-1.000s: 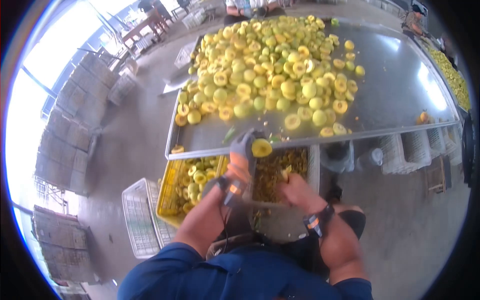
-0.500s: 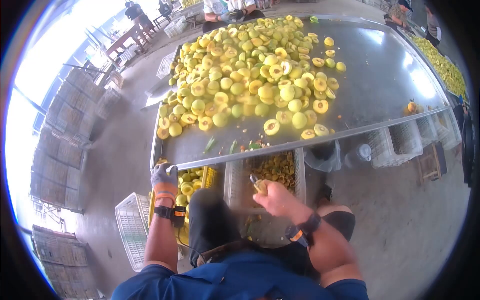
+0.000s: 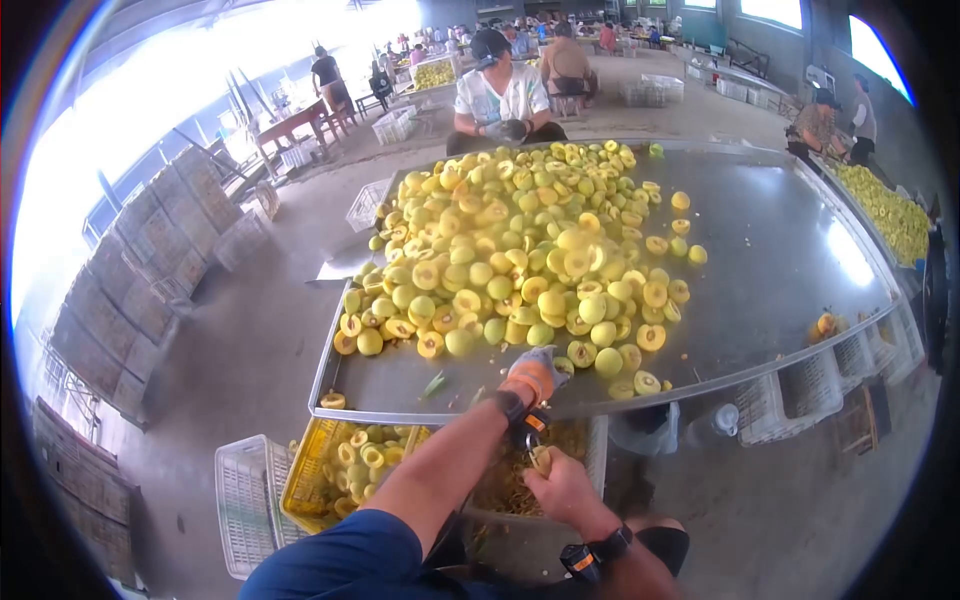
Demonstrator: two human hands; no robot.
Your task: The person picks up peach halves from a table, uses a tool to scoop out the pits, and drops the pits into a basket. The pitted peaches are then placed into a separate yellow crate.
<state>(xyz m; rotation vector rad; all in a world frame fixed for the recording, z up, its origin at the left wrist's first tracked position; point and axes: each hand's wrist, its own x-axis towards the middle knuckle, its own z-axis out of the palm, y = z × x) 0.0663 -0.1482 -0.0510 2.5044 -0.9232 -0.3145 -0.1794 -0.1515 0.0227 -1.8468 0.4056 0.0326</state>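
Observation:
My left hand (image 3: 540, 368), in a grey glove with an orange cuff, reaches over the table's near edge to the front of a heap of halved yellow-green peaches (image 3: 480, 275). Its fingertips are right at a peach half (image 3: 563, 367); the blurred glove hides whether they grip it. My bare right hand (image 3: 566, 492) is closed around the short handle of a small pitting tool (image 3: 541, 458) with a curved metal tip. It is below the left wrist, over a crate of brown-yellow scraps (image 3: 510, 480). Many halves show brown pits or pit hollows.
The metal table (image 3: 770, 260) has a raised rim. Below it stand a yellow crate of hollowed halves (image 3: 315, 465), a white crate (image 3: 243, 505) and more white crates (image 3: 800, 390) at right. A person (image 3: 500, 95) sits across the table. Stacked crates (image 3: 150, 265) line the left.
My left hand has left the table's front left rim and moved right and forward to the peaches. The view has tilted up. My right hand still holds the tool, now lower in view.

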